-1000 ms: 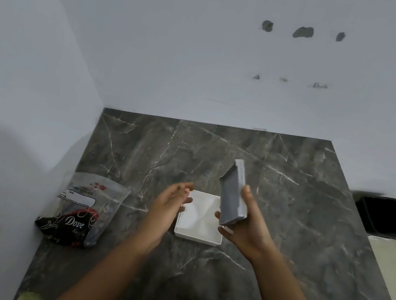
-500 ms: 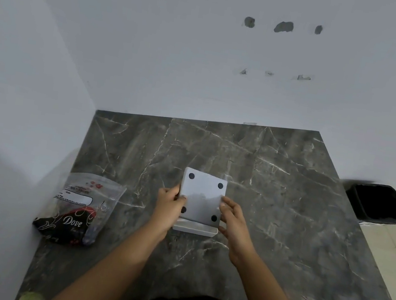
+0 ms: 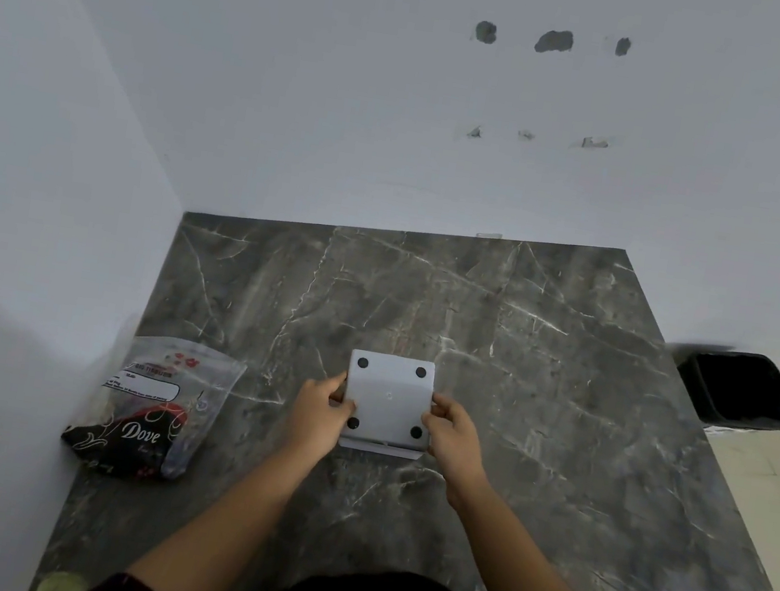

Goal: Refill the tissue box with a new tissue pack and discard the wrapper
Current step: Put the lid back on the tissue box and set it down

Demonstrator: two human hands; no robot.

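A square grey tissue box (image 3: 386, 398) lies upside down on the dark marble table (image 3: 540, 393), its base with black rubber feet at the corners facing up. A white part of the box shows under its near edge. My left hand (image 3: 321, 411) grips the box's left side and my right hand (image 3: 451, 431) grips its right side. A Dove tissue pack (image 3: 156, 407) in a clear and black wrapper lies at the table's left edge, against the wall.
A black bin (image 3: 743, 391) stands on the floor beyond the table's right side. White walls close off the left and the far side of the table.
My right hand brought the tilted grey part down over the white part on the table. My left hand closed on its left side, and both hands now hold it flat.
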